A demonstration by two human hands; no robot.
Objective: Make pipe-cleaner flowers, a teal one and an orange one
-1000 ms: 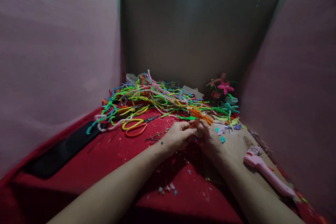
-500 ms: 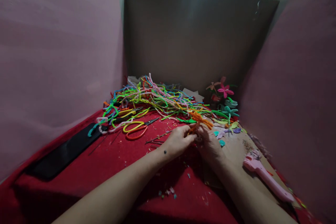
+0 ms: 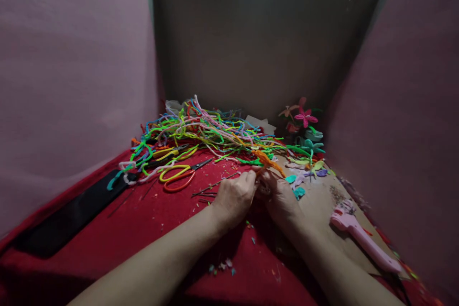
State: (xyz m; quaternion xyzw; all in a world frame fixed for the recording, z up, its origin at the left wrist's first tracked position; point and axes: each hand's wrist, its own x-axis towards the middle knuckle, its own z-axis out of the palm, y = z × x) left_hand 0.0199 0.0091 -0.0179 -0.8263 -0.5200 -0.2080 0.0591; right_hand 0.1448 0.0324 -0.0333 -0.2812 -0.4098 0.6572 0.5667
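Orange pipe cleaners (image 3: 268, 161), shaped into a small bunch, stick up from between my two hands above the red cloth. My left hand (image 3: 234, 196) is closed, its fingers pinched at the lower end of the bunch. Pressed close beside it, my right hand (image 3: 281, 197) grips the bunch from the other side. The fingertips partly hide what lies between them. Just left of the hands, thin dark wire stems (image 3: 211, 189) lie on the cloth. Scissors (image 3: 177, 177) with yellow and red handles rest farther left.
A tangled heap of colourful pipe cleaners (image 3: 201, 129) spreads along the back. On the right, cardboard (image 3: 322, 229) bears a pink glue gun (image 3: 362, 239) and teal pieces (image 3: 299, 193). Pipe-cleaner flowers (image 3: 305, 117) stand behind. At left lies a black flat object (image 3: 71, 215).
My left hand has turned, its knuckles now rolled up and its fingers closer to the right hand. The orange bunch leans more narrowly. The whole view has shifted slightly.
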